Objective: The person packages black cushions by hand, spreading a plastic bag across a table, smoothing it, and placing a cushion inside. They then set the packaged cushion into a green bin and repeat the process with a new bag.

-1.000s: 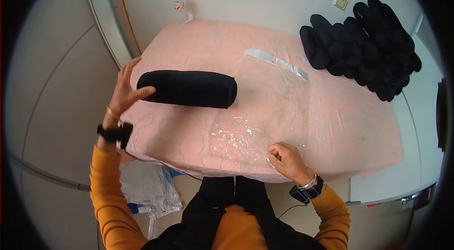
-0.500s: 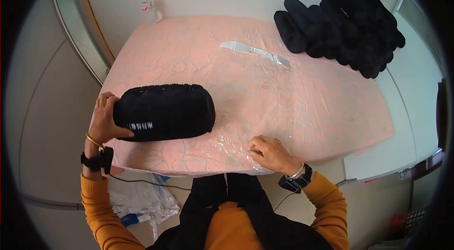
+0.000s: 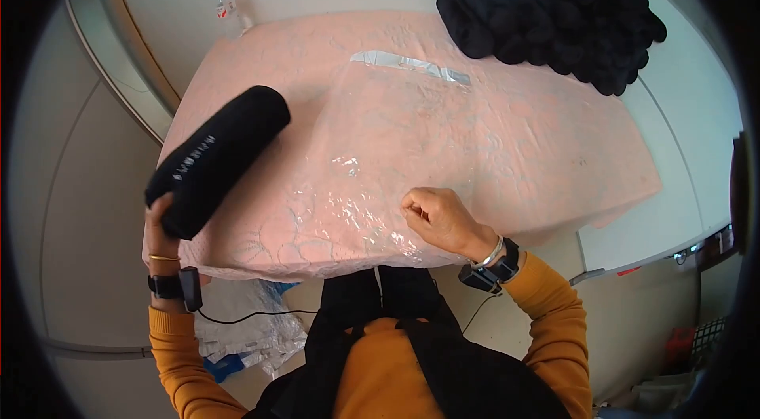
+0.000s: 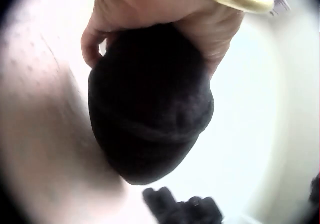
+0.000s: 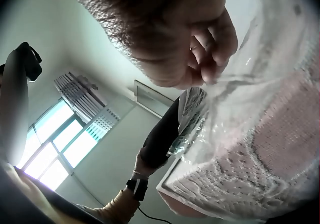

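My left hand (image 3: pixel 161 235) grips the lower end of a black, padded, fabric-covered roll (image 3: pixel 229 151) with white lettering along its side. The roll slants up and right over the table's left part. In the left wrist view, the fingers and thumb lie round the end of the roll (image 4: pixel 150 103). A clear plastic bag (image 3: pixel 396 130) with a silvery strip along its far edge lies flat at the middle. Its near edge is pinched by my right hand (image 3: pixel 443 221); the right wrist view has the film (image 5: pixel 220 108) rising to those curled fingertips.
Several similar black rolls (image 3: pixel 546 19) are heaped at the back right. A clear bottle (image 3: pixel 227 13) stands by the wall at the back left. A pink patterned cloth (image 3: pixel 546 173) covers the table. Crumpled plastic (image 3: pixel 257 332) lies below the near edge.
The left hand has taken hold of the roll's end and turned the roll from lying crosswise to slanting away. The right hand keeps its pinch on the bag's edge, lifting it slightly.
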### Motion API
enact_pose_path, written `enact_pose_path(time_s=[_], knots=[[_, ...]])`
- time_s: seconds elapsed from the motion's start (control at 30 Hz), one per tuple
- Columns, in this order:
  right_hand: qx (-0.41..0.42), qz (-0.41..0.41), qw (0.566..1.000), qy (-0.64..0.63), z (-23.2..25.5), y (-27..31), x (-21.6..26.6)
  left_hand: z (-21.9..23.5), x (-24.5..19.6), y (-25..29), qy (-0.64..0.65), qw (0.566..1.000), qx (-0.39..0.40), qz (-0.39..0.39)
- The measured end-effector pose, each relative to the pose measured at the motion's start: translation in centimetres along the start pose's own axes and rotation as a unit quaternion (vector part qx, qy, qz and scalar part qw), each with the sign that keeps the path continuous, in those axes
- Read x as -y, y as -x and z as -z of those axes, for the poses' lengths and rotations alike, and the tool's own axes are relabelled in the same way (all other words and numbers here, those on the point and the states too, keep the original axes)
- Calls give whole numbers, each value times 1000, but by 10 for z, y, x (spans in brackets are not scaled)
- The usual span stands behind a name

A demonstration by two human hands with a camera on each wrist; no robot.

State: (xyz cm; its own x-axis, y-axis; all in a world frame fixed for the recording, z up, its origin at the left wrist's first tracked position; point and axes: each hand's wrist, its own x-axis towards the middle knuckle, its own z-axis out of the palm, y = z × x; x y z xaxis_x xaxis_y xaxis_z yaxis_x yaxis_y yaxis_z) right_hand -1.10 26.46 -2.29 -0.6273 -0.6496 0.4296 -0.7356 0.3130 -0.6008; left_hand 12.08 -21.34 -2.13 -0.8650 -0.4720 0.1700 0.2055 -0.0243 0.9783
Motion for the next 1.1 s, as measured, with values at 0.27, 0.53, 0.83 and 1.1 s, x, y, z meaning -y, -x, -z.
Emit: enact_pose_path(time_s=[0.27, 0.53, 0.83, 1.1], knots=[[17, -46, 995, -82, -1, -23, 17, 90, 22, 76, 254, 941, -215, -59], [-12, -106, 973, -203, -4, -63, 43, 16, 11, 155, 236, 969, -62, 34], [-82, -10, 974, -209, -25, -63, 51, -43, -35, 156, 36, 999, -15, -37], [-56, 48, 961, -265, -55, -65, 89, -109, -44, 145, 41, 997, -62, -28]])
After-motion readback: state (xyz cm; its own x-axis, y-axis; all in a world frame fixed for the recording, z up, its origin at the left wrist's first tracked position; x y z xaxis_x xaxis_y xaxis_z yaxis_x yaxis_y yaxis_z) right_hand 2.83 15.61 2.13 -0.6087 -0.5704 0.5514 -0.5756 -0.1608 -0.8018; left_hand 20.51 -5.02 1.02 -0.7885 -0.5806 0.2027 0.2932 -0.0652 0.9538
